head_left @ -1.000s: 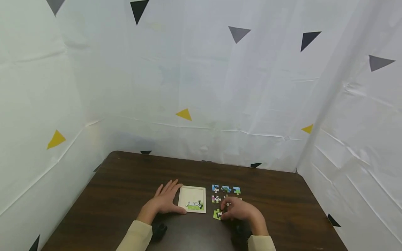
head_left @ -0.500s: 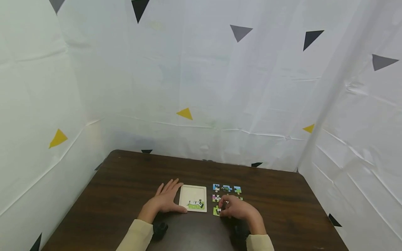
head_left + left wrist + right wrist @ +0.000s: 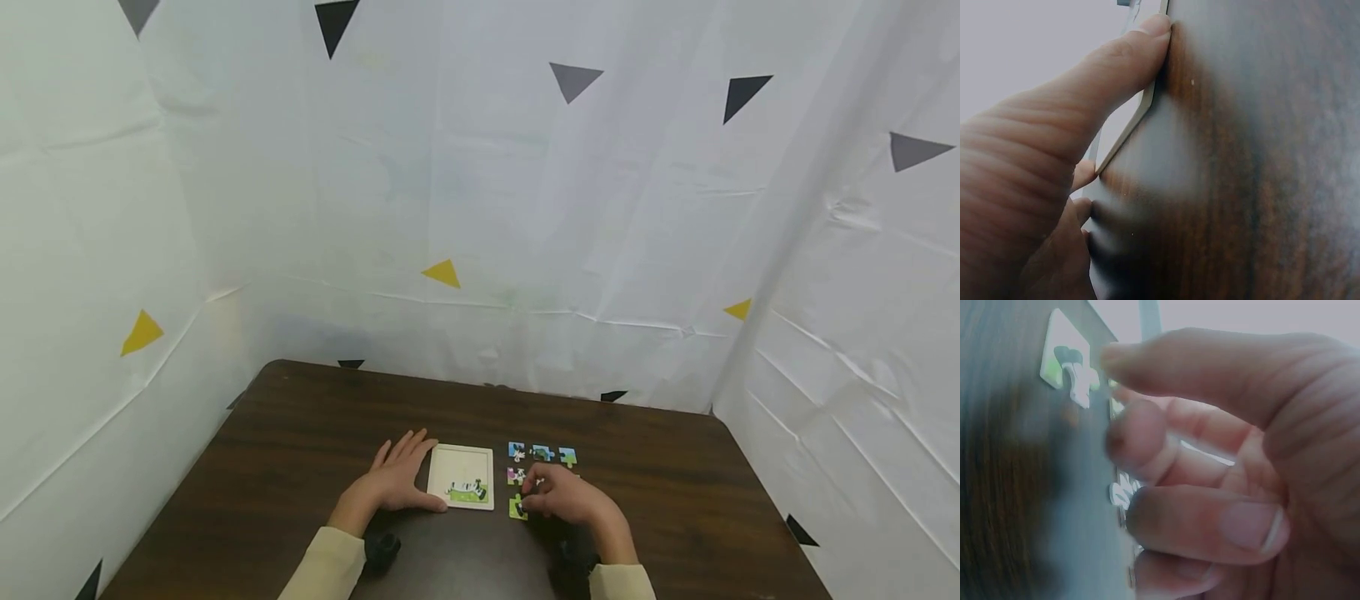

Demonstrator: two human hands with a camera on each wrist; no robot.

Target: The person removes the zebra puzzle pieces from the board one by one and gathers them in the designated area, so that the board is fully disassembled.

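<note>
A pale square puzzle tray (image 3: 459, 462) lies on the table, with a black-and-white figure on green (image 3: 468, 492) along its lower part. My left hand (image 3: 392, 483) is spread along the tray's left side, its thumb at the near edge and fingertips by the far left corner. To the right, my right hand (image 3: 570, 496) hovers over loose puzzle pieces, fingers loosely bent. In the right wrist view nothing shows between thumb and fingers. A green puzzle piece (image 3: 1063, 356) lies flat just beyond the thumb tip. The hand hides part of the piece rows.
Loose puzzle pieces are laid out in rows right of the tray, among them a blue piece (image 3: 517, 451), a blue-green piece (image 3: 567, 456) and a pink one (image 3: 514, 476). The dark wooden table (image 3: 337, 408) meets a white sheet (image 3: 487, 183) behind.
My right hand has shifted slightly left over the pieces, and the green piece near its thumb has straightened a little. The left hand and tray hold their places.
</note>
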